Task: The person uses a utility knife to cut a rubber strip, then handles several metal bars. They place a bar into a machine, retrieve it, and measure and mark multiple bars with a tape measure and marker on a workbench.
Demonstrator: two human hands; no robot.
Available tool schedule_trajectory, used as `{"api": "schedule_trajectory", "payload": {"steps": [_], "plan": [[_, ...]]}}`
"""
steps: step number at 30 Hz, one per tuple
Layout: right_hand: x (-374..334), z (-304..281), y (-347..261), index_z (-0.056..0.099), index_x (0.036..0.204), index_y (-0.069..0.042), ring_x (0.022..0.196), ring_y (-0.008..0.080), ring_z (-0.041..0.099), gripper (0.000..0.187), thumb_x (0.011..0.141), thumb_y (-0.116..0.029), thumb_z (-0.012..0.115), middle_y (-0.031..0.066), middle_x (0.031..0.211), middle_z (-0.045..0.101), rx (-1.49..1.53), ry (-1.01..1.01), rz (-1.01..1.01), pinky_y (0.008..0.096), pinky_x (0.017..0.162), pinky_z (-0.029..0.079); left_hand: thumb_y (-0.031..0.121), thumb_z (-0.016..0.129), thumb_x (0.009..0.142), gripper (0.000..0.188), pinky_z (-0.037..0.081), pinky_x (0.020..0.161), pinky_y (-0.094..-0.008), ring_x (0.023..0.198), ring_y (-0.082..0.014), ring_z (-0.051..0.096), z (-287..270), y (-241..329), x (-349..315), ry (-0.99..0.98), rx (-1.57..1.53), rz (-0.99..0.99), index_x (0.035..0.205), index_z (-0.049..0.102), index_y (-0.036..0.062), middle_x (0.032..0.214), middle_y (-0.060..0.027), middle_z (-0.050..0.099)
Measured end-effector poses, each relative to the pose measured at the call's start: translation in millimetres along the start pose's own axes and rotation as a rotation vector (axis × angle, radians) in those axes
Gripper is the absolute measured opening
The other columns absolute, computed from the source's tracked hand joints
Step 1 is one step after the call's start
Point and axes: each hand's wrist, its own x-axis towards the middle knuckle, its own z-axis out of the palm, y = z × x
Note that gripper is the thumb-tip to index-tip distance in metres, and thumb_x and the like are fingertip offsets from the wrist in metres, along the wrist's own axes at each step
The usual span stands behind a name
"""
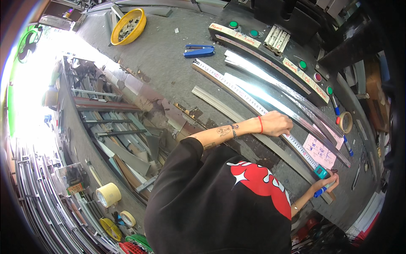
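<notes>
A long tape measure blade (241, 92) lies stretched out along a narrow metal profile on the bench. My left hand (275, 123), with a red cord at its wrist, is closed over the blade partway along and presses on it. Its fingertips are partly hidden. At the near right end of the blade sits the teal tape measure case (321, 172). Just beside the case, my right hand (327, 185) is closed around a blue marker (320, 192). A second grey metal profile (237, 114) runs alongside, passing under my left forearm.
Shiny metal strips (270, 76) and a pink written sheet (320, 150) lie beyond the blade. A control panel with green buttons (302, 64) lines the far side. A blue stapler (199, 51), a yellow basin (129, 26), a tape roll (345, 122) and offcuts (122, 127) lie around.
</notes>
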Motion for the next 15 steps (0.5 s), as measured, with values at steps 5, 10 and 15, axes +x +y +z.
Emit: {"api": "schedule_trajectory", "payload": {"steps": [5, 10, 15], "plan": [[0, 0, -9, 0.052, 0.098, 0.005, 0.076, 0.0199, 0.059, 0.028, 0.097, -0.022, 0.047, 0.0116, 0.08, 0.063, -0.033, -0.015, 0.006, 0.0335, 0.079, 0.046, 0.029, 0.058, 0.084, 0.021, 0.051, 0.063, -0.0367, 0.08, -0.0249, 0.06, 3, 0, -2, 0.068, 0.078, 0.061, 0.081, 0.057, 0.0087, 0.083, -0.0067, 0.058], [2, -6, -33, 0.053, 0.099, 0.003, 0.08, 0.0193, 0.059, 0.024, 0.096, -0.02, 0.049, 0.0099, 0.086, 0.063, -0.101, -0.03, -0.042, 0.0339, 0.079, 0.046, 0.028, 0.06, 0.085, 0.02, 0.048, 0.054, -0.036, 0.07, -0.0239, 0.058, 5, -4, -3, 0.138, 0.091, 0.155, 0.08, 0.054, 0.0091, 0.074, -0.0067, 0.053], [1, 9, -71, 0.051, 0.101, 0.002, 0.08, 0.0171, 0.059, 0.021, 0.096, -0.018, 0.05, 0.0121, 0.086, 0.062, 0.009, 0.104, -0.017, 0.0319, 0.075, 0.048, 0.026, 0.059, 0.086, 0.019, 0.046, 0.057, -0.035, 0.071, -0.0233, 0.057, 2, -2, -2, 0.1, 0.094, 0.151, 0.079, 0.054, 0.0083, 0.074, -0.0059, 0.052]]}}
